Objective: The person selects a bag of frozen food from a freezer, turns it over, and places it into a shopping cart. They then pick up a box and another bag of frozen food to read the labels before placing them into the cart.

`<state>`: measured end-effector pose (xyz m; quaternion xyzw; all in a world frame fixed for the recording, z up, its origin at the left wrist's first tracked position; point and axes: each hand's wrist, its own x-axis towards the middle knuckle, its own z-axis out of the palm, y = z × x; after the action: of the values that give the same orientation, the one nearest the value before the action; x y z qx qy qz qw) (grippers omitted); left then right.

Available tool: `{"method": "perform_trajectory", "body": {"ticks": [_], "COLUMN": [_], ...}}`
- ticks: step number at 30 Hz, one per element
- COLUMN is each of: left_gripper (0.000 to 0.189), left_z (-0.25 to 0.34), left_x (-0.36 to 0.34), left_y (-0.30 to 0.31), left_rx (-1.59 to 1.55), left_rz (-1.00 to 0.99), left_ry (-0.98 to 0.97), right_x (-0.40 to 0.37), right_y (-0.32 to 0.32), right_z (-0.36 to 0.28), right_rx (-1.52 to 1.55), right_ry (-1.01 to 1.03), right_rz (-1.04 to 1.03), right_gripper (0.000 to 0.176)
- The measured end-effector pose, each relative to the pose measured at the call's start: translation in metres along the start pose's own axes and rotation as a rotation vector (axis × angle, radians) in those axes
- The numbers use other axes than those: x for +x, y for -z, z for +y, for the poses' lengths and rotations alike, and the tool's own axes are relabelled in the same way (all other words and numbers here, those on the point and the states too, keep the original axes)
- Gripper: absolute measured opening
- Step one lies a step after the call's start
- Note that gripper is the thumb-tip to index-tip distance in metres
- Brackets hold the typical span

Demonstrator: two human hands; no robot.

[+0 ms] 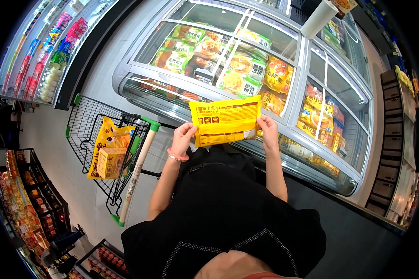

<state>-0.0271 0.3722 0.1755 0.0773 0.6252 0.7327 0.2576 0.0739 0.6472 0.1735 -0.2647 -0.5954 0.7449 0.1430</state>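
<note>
A yellow food packet (226, 122) printed with brown and red text is stretched between my two hands, in front of my body. Its left edge is pinched by my left hand (184, 138), which has a pink bracelet at the wrist. My right hand (268, 130) grips the opposite edge. Just beyond the packet stands a glass-topped chest freezer (121, 74). Under its lids lie green-and-white food bags (174, 53) and yellow bags (278, 76).
To my left is a black wire shopping cart (81, 121) with a handle bar (136, 174). It holds a yellow bag (108, 135) and a yellow box (111, 162). Stocked shelves (56, 51) stand at the far left, and another snack rack (25, 200) is at lower left.
</note>
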Motion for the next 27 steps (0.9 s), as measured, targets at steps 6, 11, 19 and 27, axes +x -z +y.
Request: {"method": "perform_trajectory", "body": {"ticks": [6, 11, 19, 27], "left_gripper": [0.012, 0.012, 0.011, 0.012], "left_z": [-0.007, -0.018, -0.03, -0.034], "left_x": [-0.007, -0.013, -0.027, -0.034], "left_y": [0.003, 0.007, 0.009, 0.015], "left_rx": [-0.023, -0.069, -0.136, -0.149], "left_rz": [0.018, 0.021, 0.018, 0.044], "left_ry": [0.019, 0.071, 0.124, 0.13], "right_x": [-0.007, -0.015, -0.024, -0.032], "right_y": [-0.002, 0.0, 0.003, -0.005], "right_z": [0.0, 0.003, 0.014, 0.015], "right_rx": [-0.02, 0.014, 0.01, -0.013], "right_ry": [0.014, 0.005, -0.011, -0.017], "right_rz": [-0.002, -0.026, -0.034, -0.025], "right_gripper": [0.009, 0.009, 0.011, 0.01]}}
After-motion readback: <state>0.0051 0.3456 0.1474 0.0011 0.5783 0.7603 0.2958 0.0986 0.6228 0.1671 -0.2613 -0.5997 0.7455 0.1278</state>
